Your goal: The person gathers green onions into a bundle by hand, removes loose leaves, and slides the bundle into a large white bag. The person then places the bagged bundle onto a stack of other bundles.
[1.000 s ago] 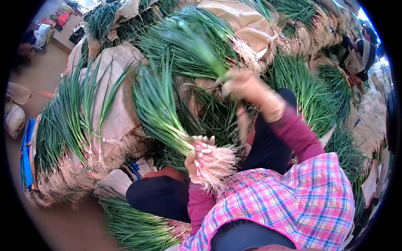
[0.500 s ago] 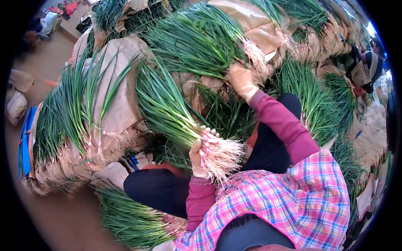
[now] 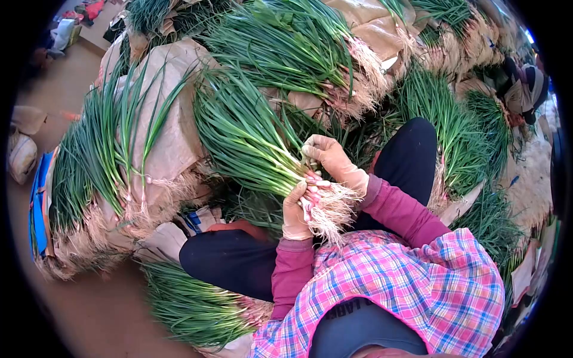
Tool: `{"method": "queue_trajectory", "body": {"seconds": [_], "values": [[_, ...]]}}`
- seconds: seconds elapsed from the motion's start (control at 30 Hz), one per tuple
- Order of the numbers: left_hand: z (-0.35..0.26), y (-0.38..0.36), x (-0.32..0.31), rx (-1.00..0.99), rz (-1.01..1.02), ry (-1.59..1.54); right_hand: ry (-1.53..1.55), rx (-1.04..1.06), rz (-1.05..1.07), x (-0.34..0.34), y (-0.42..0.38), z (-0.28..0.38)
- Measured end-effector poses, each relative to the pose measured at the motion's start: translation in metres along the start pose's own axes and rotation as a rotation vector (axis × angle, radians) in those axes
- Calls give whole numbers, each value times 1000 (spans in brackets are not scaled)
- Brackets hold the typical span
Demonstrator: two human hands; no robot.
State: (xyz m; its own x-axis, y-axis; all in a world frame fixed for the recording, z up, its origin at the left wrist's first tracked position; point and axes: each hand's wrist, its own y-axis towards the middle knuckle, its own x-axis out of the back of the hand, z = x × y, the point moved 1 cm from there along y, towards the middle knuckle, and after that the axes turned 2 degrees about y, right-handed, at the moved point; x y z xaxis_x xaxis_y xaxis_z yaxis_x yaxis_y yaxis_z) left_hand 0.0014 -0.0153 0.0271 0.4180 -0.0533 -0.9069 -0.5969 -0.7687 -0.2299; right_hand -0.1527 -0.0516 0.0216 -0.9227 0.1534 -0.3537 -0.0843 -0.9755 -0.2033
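Note:
A bunch of green garlic (image 3: 262, 146), with long green leaves, pinkish bulbs and pale stringy roots, lies across my lap area with its leaves pointing up and left. My left hand (image 3: 295, 213) is wrapped round its lower stems just beside the bulbs. On the other side of the bunch, my right hand (image 3: 335, 159) has its fingers curled in a pinch against the stems above the bulbs. Both hands wear pale gloves. The roots hang free between my wrists.
A large heap of green garlic (image 3: 286, 51) lies ahead on brown sheeting (image 3: 361, 24). Another row (image 3: 89, 161) stands to the left by a blue strip (image 3: 39, 206). More bunches (image 3: 444, 140) lie to the right, and one pile (image 3: 197, 304) sits behind my left knee.
My right hand has come back from the heap ahead to the bunch in my left hand and now touches its stems. The held bunch has shifted slightly up and right.

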Motion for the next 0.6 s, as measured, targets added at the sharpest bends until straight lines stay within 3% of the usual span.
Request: {"method": "queue_trajectory", "body": {"seconds": [0.1,0.13,0.2,0.23,0.27,0.33,0.37,0.47,0.5,0.53,0.6], "values": [[-1,-4,-5,-66,-4,-33,408,-108,-259,13,6,-6],[0,-5,-3,-96,-39,-26,131,-69,-292,30,17,-16],[-2,-5,4,-33,-35,2,-760,118,8,42,12,-33],[-3,-5,3,-65,-53,36,-1034,170,36,33,1,-19],[-1,-7,2,-20,-67,-11,-1040,168,47,25,-1,-2],[0,-6,3,-13,-38,9,-875,351,-182,2,2,26],[2,-5,5,84,-51,-79,-951,428,-178,-9,6,36],[2,-5,2,94,-39,-43,-1102,396,-97,-24,26,22],[2,-6,2,61,-35,-12,-1118,531,-135,-28,22,18],[1,-6,6,28,-32,19,-1094,675,-186,-31,19,12],[5,-5,13,-14,-71,11,-791,651,-260,-27,13,0]]}}
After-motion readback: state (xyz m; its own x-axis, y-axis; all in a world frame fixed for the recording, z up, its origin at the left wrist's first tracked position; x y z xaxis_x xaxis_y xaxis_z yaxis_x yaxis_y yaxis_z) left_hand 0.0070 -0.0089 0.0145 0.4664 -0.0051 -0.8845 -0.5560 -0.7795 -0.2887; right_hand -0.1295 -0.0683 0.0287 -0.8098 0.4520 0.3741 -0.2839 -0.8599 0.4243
